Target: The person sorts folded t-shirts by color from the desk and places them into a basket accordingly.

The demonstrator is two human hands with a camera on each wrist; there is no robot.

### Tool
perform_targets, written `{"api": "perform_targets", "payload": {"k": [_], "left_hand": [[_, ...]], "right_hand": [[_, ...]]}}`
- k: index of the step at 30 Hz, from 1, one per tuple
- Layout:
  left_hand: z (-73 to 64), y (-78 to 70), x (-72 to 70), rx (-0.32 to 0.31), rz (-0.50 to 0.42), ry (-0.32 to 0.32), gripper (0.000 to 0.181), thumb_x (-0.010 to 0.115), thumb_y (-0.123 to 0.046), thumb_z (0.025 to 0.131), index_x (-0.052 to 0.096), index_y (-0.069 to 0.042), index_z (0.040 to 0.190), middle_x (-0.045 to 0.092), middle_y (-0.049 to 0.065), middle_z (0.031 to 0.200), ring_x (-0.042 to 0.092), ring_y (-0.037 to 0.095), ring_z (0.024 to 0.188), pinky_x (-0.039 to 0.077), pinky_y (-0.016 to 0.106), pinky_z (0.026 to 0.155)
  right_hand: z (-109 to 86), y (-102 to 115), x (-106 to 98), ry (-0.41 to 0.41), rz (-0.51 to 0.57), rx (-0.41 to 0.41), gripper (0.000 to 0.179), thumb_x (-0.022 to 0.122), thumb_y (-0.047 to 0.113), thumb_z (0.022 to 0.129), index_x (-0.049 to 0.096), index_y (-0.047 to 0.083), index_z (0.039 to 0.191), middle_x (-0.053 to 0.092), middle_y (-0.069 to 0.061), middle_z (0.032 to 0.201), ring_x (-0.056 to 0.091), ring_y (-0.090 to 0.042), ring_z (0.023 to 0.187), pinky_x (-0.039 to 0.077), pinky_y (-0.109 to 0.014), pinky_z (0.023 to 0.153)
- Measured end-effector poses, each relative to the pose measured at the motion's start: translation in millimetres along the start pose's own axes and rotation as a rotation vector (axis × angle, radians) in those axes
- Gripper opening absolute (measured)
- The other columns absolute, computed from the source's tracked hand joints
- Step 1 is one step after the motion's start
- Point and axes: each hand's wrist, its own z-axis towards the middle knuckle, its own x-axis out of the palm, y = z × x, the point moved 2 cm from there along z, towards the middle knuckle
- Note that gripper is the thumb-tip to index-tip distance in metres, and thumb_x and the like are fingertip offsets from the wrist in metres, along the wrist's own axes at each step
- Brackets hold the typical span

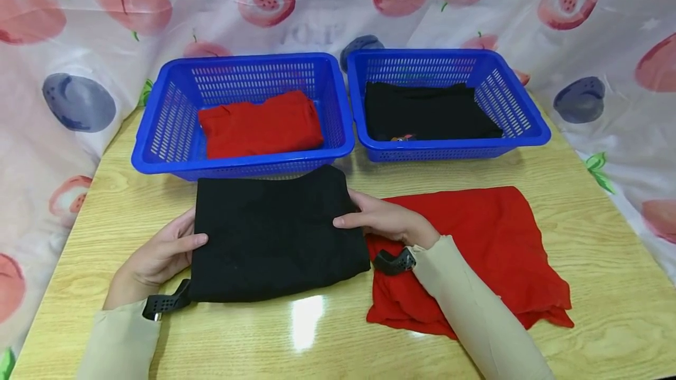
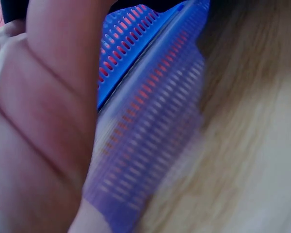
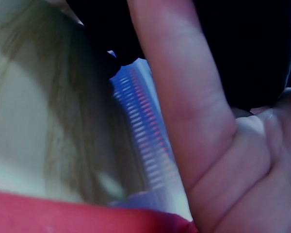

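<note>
Both hands hold a folded black garment [image 1: 280, 239] between them, in front of the two baskets. At its left edge, my left hand [image 1: 164, 251] grips with the thumb on top and the fingers tucked underneath. The right hand [image 1: 382, 216] pinches the opposite side, thumb laid over the cloth and the other fingers mostly hidden. In the left wrist view the palm [image 2: 43, 111] fills the left side, with dark cloth at the top. The right wrist view has the thumb [image 3: 184, 77] against the black cloth [image 3: 247, 43].
A blue basket [image 1: 243, 166] at back left contains a folded red garment [image 1: 261, 125]. Beside it, another blue basket [image 1: 459, 144] contains a folded black garment [image 1: 428, 110]. A red garment [image 1: 475, 239] lies spread on the wooden table [image 1: 597, 286], under the right forearm. Fruit-print fabric [image 1: 327, 4] hangs behind.
</note>
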Motion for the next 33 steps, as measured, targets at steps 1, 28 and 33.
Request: {"api": "perform_targets", "payload": {"k": [1,28,33], "left_hand": [[0.2,-0.3,0.3,0.004,-0.005,0.001,0.054,0.028,0.01,0.092,0.022,-0.012,0.14,0.043,0.006,0.133,0.05,0.023,0.112,0.043,0.04,0.087],[6.3,-1.0,5.4,0.261,-0.336,0.293,0.042,0.033,-0.005,0.095,0.028,-0.004,0.137,0.049,0.014,0.124,0.051,0.023,0.108,0.042,0.036,0.091],[8.1,-0.1,8.3,0.245,-0.329,0.296,0.039,0.038,-0.003,0.093,0.033,-0.004,0.132,0.051,0.012,0.12,0.053,0.023,0.105,0.044,0.035,0.089]], "right_hand": [[-0.1,0.9,-0.1,0.0,0.0,-0.001,0.067,0.058,0.018,0.087,0.016,0.019,0.14,0.037,-0.012,0.134,0.044,-0.03,0.115,0.042,-0.044,0.089],[-6.4,26.7,9.0,-0.073,0.013,-0.077,0.074,0.062,0.023,0.084,0.014,0.016,0.141,0.036,-0.014,0.133,0.046,-0.031,0.112,0.042,-0.045,0.089],[-8.7,28.4,11.3,-0.096,0.011,-0.128,0.07,0.06,0.022,0.084,0.017,0.011,0.138,0.037,-0.016,0.131,0.045,-0.03,0.112,0.04,-0.044,0.092]]}}
